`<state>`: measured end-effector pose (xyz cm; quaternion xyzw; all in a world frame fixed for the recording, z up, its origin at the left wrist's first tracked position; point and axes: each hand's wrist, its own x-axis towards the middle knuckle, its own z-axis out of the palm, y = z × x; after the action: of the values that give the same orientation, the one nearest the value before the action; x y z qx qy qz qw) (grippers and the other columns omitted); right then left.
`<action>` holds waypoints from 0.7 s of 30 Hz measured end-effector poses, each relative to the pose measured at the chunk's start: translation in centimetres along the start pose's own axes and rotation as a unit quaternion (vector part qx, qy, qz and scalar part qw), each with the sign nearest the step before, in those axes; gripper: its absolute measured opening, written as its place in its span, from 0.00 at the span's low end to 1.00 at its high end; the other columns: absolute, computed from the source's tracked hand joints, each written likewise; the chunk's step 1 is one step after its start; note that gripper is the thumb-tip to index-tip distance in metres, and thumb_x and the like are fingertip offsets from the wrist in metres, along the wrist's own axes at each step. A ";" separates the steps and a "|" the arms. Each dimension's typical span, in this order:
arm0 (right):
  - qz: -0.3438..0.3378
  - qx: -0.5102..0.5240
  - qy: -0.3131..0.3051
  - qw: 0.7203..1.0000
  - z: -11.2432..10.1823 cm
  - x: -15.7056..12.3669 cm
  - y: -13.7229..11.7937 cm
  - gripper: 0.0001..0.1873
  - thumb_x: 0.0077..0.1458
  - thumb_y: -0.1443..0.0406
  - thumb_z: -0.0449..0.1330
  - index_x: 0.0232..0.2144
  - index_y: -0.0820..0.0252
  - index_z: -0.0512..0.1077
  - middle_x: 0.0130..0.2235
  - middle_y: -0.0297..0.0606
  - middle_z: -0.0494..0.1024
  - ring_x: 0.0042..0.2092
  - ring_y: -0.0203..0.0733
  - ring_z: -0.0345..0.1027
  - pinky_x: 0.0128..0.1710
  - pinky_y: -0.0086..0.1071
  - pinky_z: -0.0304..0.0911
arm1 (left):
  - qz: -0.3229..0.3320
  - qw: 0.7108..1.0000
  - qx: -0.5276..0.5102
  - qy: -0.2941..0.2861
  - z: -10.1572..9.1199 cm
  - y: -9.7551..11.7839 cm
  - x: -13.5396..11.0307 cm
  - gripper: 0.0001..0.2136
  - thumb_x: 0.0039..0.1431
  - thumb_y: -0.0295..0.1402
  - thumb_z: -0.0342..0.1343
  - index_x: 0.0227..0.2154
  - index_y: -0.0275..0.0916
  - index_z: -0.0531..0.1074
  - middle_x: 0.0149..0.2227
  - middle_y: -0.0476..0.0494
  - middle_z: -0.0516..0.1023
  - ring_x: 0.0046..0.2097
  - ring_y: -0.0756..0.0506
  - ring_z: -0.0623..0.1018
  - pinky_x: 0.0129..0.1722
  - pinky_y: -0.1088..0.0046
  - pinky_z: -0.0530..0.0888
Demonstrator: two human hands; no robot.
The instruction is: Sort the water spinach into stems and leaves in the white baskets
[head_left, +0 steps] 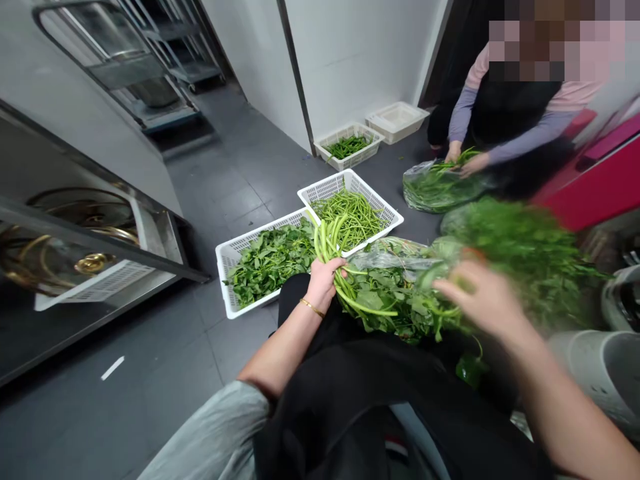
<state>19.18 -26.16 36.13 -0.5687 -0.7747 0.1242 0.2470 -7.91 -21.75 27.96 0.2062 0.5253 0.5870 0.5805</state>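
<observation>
My left hand is closed around a bunch of thick green stems above my lap. Pale stem ends point up and away, while other stems curve to the right. My right hand, smeared by motion, is at the right edge of a heap of leafy greens; whether its fingers hold anything I cannot make out. Clear plastic wrap lies over part of that heap. Beyond my knee stand a white basket of picked leaves and a white basket of long thin green stems or beans.
Another person's hands handle greens over a plastic bag. Feathery greens lie right, beside a pale bucket. By the wall are a basket of green peppers and a white container. A metal shelf stands left.
</observation>
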 end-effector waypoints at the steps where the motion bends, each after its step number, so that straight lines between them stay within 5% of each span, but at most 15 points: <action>1: -0.058 -0.032 -0.068 0.996 0.6 -0.1 -1.8 0.18 0.53 0.51 0.58 0.20 0.56 0.64 0.23 0.35 0.71 0.24 0.39 0.63 0.24 0.32 0.56 | 0.004 1.000 0.000 0.003 0.1 -0.1 0.0 0.06 0.33 0.25 0.60 0.18 0.34 0.68 0.14 0.50 0.69 0.13 0.53 0.66 0.13 0.78 0.62; 5: -0.176 -0.121 -0.262 0.941 6.0 0.4 -7.2 0.13 0.55 0.57 0.59 0.36 0.61 0.70 0.31 0.41 0.77 0.29 0.43 0.71 0.26 0.31 0.58 | 0.014 1.000 -0.004 0.010 0.1 0.0 0.0 0.06 0.33 0.25 0.59 0.19 0.35 0.67 0.15 0.51 0.69 0.14 0.53 0.66 0.13 0.79 0.61; 9: -0.200 -0.086 -0.332 0.918 10.3 1.9 -7.6 0.10 0.58 0.63 0.55 0.29 0.62 0.72 0.32 0.43 0.77 0.32 0.44 0.72 0.29 0.31 0.59 | 0.020 0.999 -0.027 0.032 -1.1 0.5 0.4 0.06 0.33 0.25 0.59 0.18 0.34 0.67 0.15 0.50 0.70 0.14 0.54 0.66 0.14 0.79 0.61; 15: -0.115 0.169 -0.162 0.965 9.7 3.2 -6.8 0.16 0.60 0.61 0.51 0.25 0.60 0.72 0.26 0.36 0.75 0.29 0.38 0.69 0.31 0.30 0.62 | 0.000 0.995 -0.085 0.055 -2.3 -0.4 0.5 0.07 0.32 0.25 0.59 0.17 0.35 0.66 0.14 0.52 0.68 0.14 0.54 0.65 0.15 0.79 0.62; 21: -0.052 0.177 -0.041 0.982 6.0 5.1 -8.3 0.13 0.57 0.60 0.54 0.24 0.54 0.74 0.27 0.34 0.76 0.29 0.43 0.70 0.30 0.36 0.65 | -0.052 0.984 -0.147 0.084 -3.9 -0.7 2.1 0.07 0.32 0.26 0.60 0.16 0.35 0.66 0.12 0.53 0.66 0.14 0.54 0.64 0.14 0.79 0.61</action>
<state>8.03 -23.48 36.18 -0.4695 -0.7784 0.2695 0.3178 -11.41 -21.54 25.13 0.0410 0.4900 0.6423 0.5879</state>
